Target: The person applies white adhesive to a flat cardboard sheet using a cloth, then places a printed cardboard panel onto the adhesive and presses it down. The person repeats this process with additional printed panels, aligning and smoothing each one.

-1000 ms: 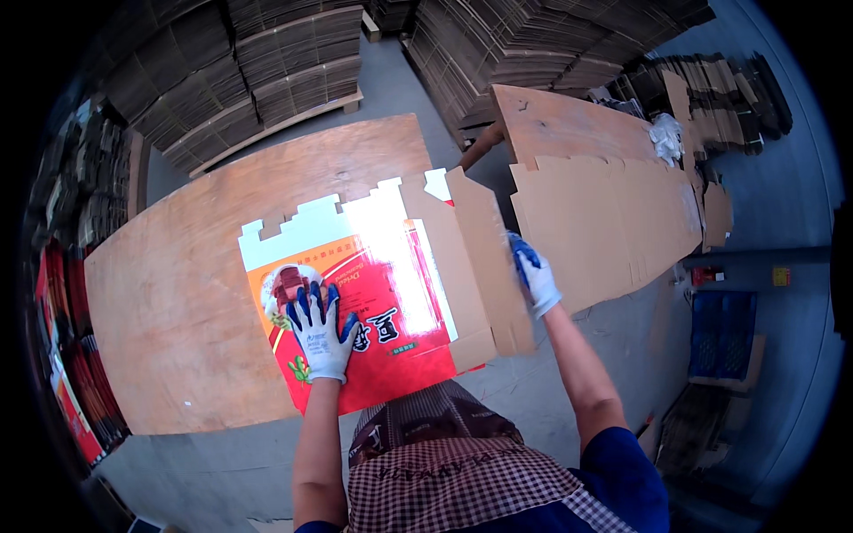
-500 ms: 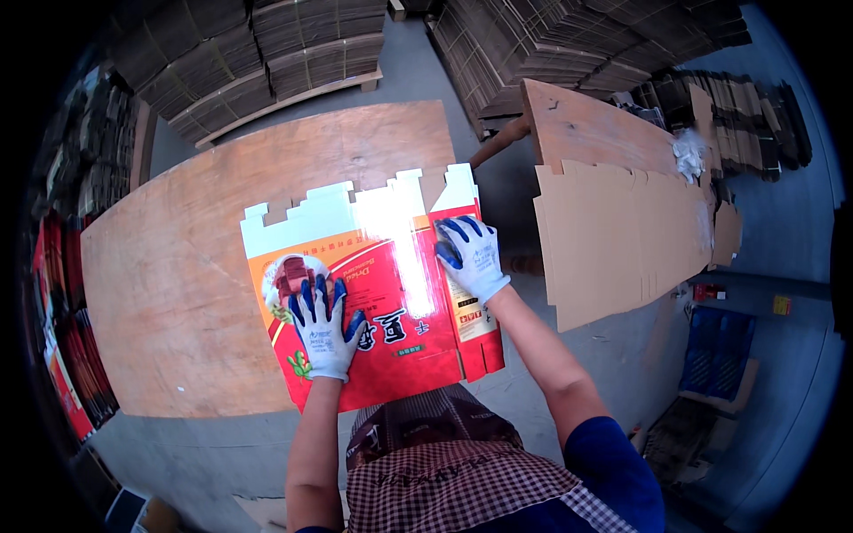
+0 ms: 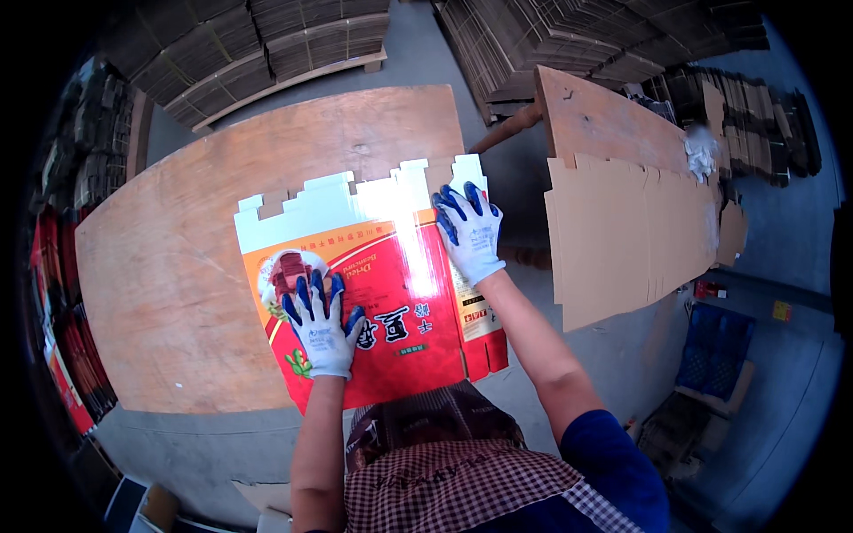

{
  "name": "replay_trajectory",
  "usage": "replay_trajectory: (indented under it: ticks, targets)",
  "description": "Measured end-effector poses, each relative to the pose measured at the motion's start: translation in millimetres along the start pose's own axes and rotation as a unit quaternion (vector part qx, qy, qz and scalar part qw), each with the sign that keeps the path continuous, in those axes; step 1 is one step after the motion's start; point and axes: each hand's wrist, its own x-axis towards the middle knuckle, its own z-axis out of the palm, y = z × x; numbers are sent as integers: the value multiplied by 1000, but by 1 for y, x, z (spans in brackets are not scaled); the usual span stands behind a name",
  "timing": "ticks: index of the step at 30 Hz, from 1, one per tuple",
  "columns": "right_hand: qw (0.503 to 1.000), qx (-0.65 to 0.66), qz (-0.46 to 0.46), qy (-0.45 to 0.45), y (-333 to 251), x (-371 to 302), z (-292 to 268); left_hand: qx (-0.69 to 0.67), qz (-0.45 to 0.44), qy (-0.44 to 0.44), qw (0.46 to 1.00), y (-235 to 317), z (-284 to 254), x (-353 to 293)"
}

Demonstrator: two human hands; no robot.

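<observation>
A flat, glossy red and orange printed carton [image 3: 400, 355] with white notched flaps lies at the right end of the wooden table [image 3: 169, 293], its lower edge against my checked apron. My left hand [image 3: 324, 329], in a white glove with blue-coated fingers, rests on the printed side with fingers spread. My right hand [image 3: 471, 233], gloved alike, lies on the narrow right panel, its fingertips near the base of the white flap. Both palms face down on the board, and neither hand grips anything that shows.
A plain brown cardboard sheet [image 3: 622, 240] lies on a second wooden table [image 3: 604, 115] to the right. Bundled cardboard stacks [image 3: 311, 35] stand on pallets at the back. Red printed cartons [image 3: 89, 355] are piled along the left. A blue plastic pallet [image 3: 716, 351] leans at the right.
My right hand has slid up and away from me along the right panel toward the white flap. My left hand stays nearly in place. The view has shifted slightly.
</observation>
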Motion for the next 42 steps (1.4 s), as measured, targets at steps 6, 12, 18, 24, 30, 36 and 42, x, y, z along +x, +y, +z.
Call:
replay_trajectory:
  ticks: [6,12,18,24,30,36,42]
  targets:
    - [1000,18,12,-4,-4,-5,0,33,-26,0,999,1,6,0]
    - [998,-1,56,37,-24,-28,1,61,-52,16,997,2,13,2]
    - [991,-30,102,74,-41,-72,-2,63,-41,38,996,-1,18,-1]
    - [988,-3,148,42,-69,-145,-19,71,-67,-9,995,0,17,-4]
    - [953,234,193,11,-61,-218,-61,48,-31,63,996,-6,21,-4]
    - [935,208,284,29,22,-204,-69,-16,-2,107,994,-5,12,-11]
    - [933,242,266,-8,15,-158,-60,-56,214,-90,971,37,-4,-53]
